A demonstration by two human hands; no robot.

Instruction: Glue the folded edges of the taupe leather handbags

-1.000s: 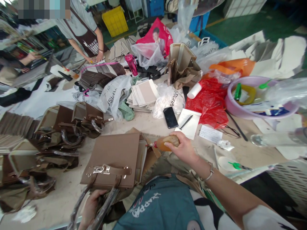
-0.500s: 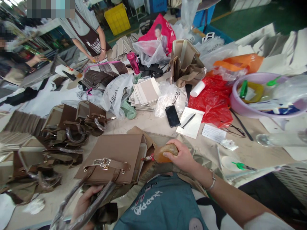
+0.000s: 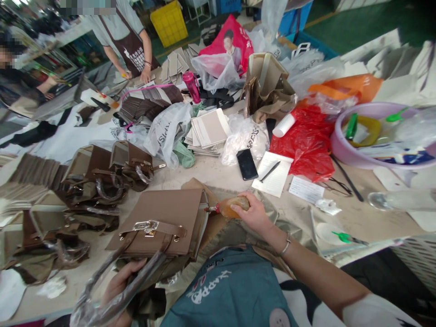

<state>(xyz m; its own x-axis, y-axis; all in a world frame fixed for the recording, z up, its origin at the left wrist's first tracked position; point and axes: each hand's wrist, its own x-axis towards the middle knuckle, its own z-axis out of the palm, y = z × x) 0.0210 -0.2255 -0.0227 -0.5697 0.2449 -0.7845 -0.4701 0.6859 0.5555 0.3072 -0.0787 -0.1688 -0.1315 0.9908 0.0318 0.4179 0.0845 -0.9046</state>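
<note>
Right hand (image 3: 255, 217) is wrapped around an amber squeeze bottle (image 3: 230, 207), red nozzle pointing left, its tip right at the open side edge of the tan handbag (image 3: 163, 217); the bag lies flat on the table (image 3: 344, 218), clasp side up, just in front of the person; left hand (image 3: 117, 286), low at the near edge, has its fingers curled tight around the bag's plastic-wrapped handles (image 3: 145, 271); a black phone (image 3: 247, 164) and a notepad (image 3: 277, 179) lie just beyond the bottle.
</note>
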